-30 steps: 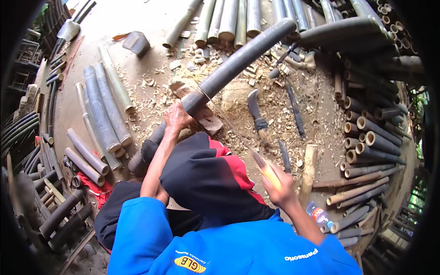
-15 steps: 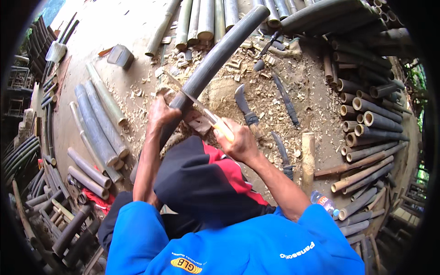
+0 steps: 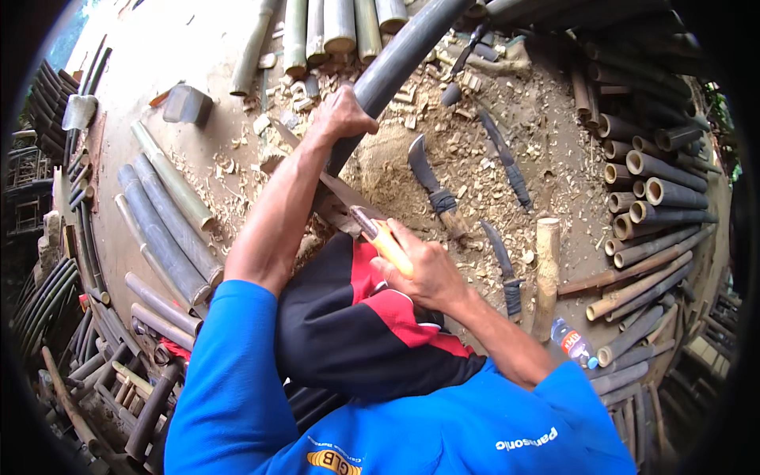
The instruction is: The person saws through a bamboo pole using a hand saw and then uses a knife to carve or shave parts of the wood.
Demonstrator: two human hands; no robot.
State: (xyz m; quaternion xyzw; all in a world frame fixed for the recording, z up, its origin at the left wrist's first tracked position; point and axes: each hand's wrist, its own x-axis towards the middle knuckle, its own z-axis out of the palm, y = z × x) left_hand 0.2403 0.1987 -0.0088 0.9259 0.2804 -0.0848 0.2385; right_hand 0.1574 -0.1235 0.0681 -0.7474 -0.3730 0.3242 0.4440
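My left hand (image 3: pixel 342 116) grips a long dark bamboo pole (image 3: pixel 400 59) that slants from my lap toward the upper right. My right hand (image 3: pixel 423 265) holds a knife by its yellow wooden handle (image 3: pixel 388 241); the blade (image 3: pixel 344 190) lies against the lower part of the pole, just below my left hand. I sit on the ground with a black and red garment (image 3: pixel 356 332) over my knee and blue sleeves on both arms.
Wood chips (image 3: pixel 443 134) litter the ground. Other knives (image 3: pixel 431 182) (image 3: pixel 507 162) (image 3: pixel 507 269) lie to the right, beside a short wooden club (image 3: pixel 546 273) and a plastic bottle (image 3: pixel 575 344). Cut bamboo lengths lie at left (image 3: pixel 162 229), top (image 3: pixel 332 24) and right (image 3: pixel 657 194).
My right hand swung from low right up to the pole and has now drawn the knife down toward my lap. My left hand slid higher along the pole.
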